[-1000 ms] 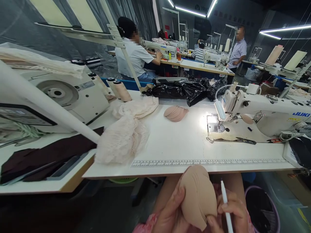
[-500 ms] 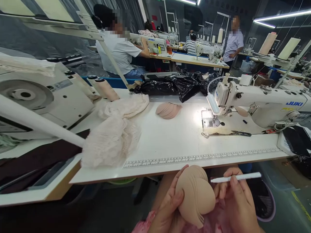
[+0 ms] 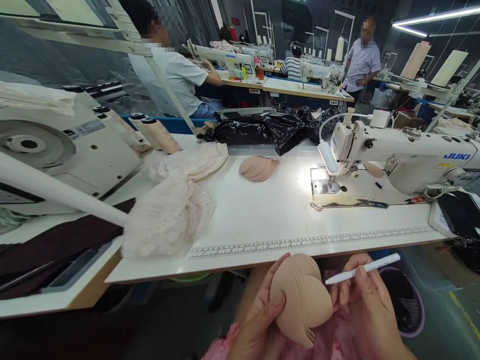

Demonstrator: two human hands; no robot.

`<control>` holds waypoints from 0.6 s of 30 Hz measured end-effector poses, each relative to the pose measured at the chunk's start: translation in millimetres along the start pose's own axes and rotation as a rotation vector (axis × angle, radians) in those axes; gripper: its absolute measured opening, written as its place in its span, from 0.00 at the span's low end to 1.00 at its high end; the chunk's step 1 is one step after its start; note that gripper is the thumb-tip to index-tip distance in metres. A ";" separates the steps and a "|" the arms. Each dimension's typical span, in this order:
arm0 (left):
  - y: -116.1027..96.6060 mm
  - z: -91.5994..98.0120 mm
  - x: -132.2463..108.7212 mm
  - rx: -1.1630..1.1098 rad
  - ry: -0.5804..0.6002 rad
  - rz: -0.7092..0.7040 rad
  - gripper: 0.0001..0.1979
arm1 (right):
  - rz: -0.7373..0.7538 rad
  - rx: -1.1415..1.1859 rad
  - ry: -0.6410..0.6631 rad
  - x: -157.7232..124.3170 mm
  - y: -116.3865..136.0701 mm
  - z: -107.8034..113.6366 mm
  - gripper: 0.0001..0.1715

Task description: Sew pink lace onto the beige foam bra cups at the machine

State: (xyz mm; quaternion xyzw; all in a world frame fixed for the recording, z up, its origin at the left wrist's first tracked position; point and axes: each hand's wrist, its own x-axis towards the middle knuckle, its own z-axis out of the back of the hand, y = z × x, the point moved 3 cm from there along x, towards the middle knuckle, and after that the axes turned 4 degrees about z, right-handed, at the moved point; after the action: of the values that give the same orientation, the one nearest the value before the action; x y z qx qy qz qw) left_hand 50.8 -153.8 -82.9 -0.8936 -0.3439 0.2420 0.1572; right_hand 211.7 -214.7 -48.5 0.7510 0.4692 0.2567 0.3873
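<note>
A fanned stack of beige bra cup pads (image 3: 300,295) is gripped by my left hand (image 3: 262,310), thumb on the front and fingers behind. Between the thumb and fingers of my right hand (image 3: 369,295) is a slim white marker pen (image 3: 363,268). Its tip points left and stands close to the stack's right edge, apart from it. Both hands are over my lap, in front of the table edge. Another fanned pile of beige pads (image 3: 258,168) lies on the white table (image 3: 262,210).
A JUKI sewing machine (image 3: 405,155) with a lit lamp stands at the right, small thread snips (image 3: 373,203) before it. White lace fabric (image 3: 168,215) is heaped at the left. A black plastic bag (image 3: 262,131) lies behind. A person (image 3: 172,75) sits beyond.
The pen in my right hand has tilted, its back end rising while the tip stays by the pads. My left hand keeps its hold on the stack. The view has shifted slightly.
</note>
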 end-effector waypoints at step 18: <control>-2.2 -9.3 5.0 0.039 -0.093 -0.096 0.36 | 0.323 -0.341 -0.074 3.3 -28.0 10.5 0.19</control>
State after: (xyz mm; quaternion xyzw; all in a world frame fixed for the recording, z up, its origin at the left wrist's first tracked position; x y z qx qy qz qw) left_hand 57.8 -149.8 -75.8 -0.8607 -0.3884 0.2820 0.1700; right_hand 206.9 -208.1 -77.4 0.7489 0.2782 0.3634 0.4792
